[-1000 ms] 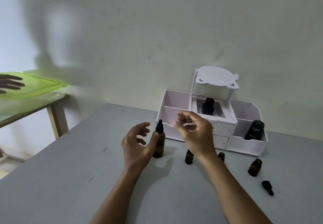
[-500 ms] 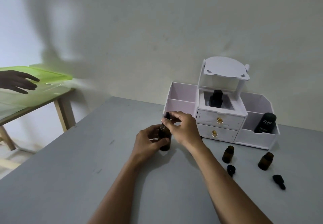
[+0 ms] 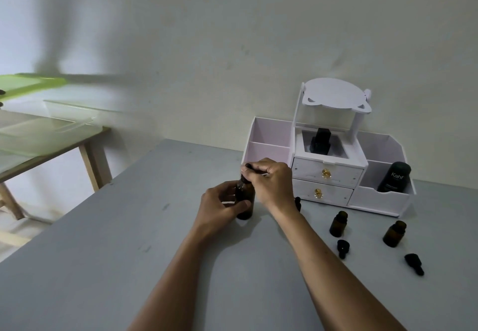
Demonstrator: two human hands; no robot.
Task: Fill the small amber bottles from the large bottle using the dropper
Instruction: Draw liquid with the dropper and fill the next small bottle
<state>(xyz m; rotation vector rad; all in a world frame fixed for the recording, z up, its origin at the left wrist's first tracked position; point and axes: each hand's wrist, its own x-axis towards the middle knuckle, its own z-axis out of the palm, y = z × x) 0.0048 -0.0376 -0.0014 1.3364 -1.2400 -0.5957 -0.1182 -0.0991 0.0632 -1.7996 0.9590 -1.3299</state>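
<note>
Left hand point(image 3: 219, 208): wraps around the body of the large bottle point(image 3: 245, 198) and holds it upright on the table.
Right hand point(image 3: 271, 179): fingers pinch the black dropper point(image 3: 248, 166) top that sits on the large bottle's neck.
Large bottle: dark amber, stands on the gray table point(image 3: 129, 240), just in front of the white organizer's left end.
Small bottles: two open amber ones stand to the right, one point(image 3: 338, 223) nearer the arm and one point(image 3: 394, 233) farther right. A third small bottle point(image 3: 298, 202) peeks out behind the right wrist.
Caps: two black caps lie on the table, one point(image 3: 343, 248) near the first small bottle, one point(image 3: 414, 263) farther right.
White organizer point(image 3: 328, 173): sits at the back of the table by the wall, with two drawers with gold knobs. A black "Kahf" bottle point(image 3: 393, 180) stands in its right bin.
Table: flat, gray, with a few small marks.
Room: plain pale wall point(image 3: 232, 33). At the left is a wooden side table point(image 3: 90, 149) with a clear box and a green lid point(image 3: 28, 85), blurry.
</note>
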